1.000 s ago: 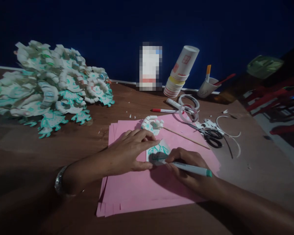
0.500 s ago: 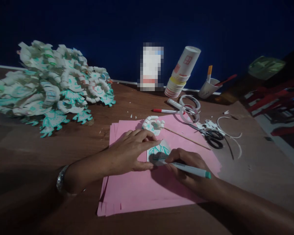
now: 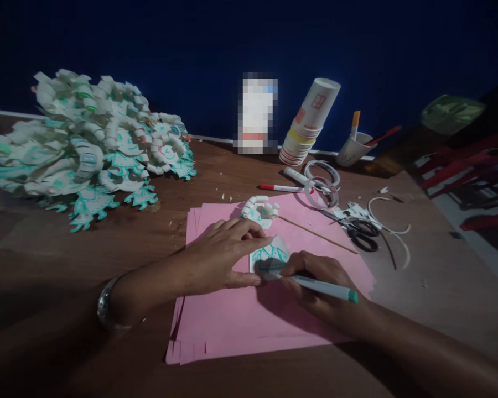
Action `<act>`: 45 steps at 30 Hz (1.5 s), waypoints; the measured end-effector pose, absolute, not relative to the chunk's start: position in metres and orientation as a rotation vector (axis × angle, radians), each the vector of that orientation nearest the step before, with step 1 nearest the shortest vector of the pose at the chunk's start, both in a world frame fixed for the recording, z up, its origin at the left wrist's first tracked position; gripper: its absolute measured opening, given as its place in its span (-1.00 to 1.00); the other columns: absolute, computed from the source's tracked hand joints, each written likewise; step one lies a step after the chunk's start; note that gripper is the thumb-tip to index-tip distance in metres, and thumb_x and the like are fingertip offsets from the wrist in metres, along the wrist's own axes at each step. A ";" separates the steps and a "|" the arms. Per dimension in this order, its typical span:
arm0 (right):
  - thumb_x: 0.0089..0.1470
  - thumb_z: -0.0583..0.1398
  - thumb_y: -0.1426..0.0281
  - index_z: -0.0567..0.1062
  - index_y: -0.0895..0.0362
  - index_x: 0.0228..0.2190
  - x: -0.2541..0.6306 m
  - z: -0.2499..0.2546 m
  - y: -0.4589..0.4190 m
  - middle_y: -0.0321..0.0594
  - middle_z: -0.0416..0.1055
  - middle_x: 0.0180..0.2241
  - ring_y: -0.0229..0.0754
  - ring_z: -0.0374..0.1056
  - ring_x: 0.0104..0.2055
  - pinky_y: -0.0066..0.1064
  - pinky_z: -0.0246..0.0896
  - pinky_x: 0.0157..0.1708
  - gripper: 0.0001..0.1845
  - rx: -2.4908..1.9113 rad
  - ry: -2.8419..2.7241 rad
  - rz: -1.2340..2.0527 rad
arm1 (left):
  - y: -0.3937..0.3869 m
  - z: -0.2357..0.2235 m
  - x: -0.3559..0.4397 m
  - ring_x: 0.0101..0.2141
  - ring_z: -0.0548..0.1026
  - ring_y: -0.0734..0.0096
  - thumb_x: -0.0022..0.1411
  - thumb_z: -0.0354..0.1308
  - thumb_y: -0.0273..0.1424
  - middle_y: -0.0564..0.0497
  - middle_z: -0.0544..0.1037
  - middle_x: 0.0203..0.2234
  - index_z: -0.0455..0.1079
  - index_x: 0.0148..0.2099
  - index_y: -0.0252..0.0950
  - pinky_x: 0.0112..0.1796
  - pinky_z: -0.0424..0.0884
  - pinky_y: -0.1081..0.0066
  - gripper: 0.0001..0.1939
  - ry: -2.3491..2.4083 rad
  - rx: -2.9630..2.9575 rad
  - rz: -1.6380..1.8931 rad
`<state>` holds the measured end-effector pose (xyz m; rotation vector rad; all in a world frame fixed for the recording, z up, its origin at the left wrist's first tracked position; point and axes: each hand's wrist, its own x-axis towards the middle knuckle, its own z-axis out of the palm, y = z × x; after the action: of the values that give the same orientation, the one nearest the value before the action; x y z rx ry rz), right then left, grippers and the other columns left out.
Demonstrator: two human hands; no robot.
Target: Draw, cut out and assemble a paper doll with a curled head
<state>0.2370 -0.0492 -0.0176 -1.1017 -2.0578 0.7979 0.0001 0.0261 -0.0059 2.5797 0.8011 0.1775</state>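
A green-ended marker (image 3: pixel 328 288) by a little white paper (image 3: pixel 271 254)

The right hand (image 3: pixel 317 266) grips the marker. The left hand (image 3: pixel 226 253) is spread out, touching the white paper. The paper lies on pink sheets (image 3: pixel 232 320).

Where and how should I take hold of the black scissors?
Probably by the black loops, from the near right side: the scissors lie with loops turned that way, and the blades point away. The right hand is nearer, but holds a marker.

marker (image 3: pixel 326 287): white, green end | card (image 3: pixel 269 255): white, green-drawn | paper (image 3: pixel 224 326): pink
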 end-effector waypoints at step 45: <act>0.19 0.18 0.44 0.41 0.13 -0.36 0.238 -0.015 -0.049 -0.30 0.44 -0.47 -0.32 0.31 -0.50 -0.51 0.19 -0.48 -0.94 -1.164 -2.026 0.795 | 0.025 -0.004 0.001 0.10 0.29 0.10 0.20 0.30 -0.17 -0.05 0.30 0.18 0.19 0.33 -0.03 0.04 0.23 0.13 -0.31 0.809 2.585 0.170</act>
<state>0.2377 -0.0485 -0.0152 -1.1635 -2.0264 0.7954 0.0007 0.0254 -0.0044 2.5854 0.8088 0.1700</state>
